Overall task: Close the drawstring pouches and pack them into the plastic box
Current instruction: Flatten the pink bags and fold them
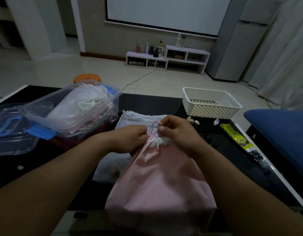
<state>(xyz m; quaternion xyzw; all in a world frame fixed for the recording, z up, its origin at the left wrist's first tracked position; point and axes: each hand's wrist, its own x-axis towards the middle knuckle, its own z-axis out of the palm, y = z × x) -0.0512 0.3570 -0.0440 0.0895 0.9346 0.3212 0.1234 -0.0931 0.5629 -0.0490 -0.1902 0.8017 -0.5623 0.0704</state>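
A pink drawstring pouch [161, 181] lies on the dark table in front of me, its white-lined neck gathered tight. My left hand [130, 140] pinches the gathered neck from the left. My right hand [176, 132] holds the pink cord loops just above it. Under and behind the pink pouch lies a white pouch [138, 117], flat, with its mouth ungathered. The clear plastic box [113, 97] with blue clips stands at the left, holding several closed pouches with loose cords.
The box's clear lid [12, 133] with a blue handle lies at the far left. A white perforated basket [210, 106] stands at the back right. Small shells [192, 120] and a yellow-black packet [235, 135] lie near the right edge. A blue seat [280, 130] adjoins the table.
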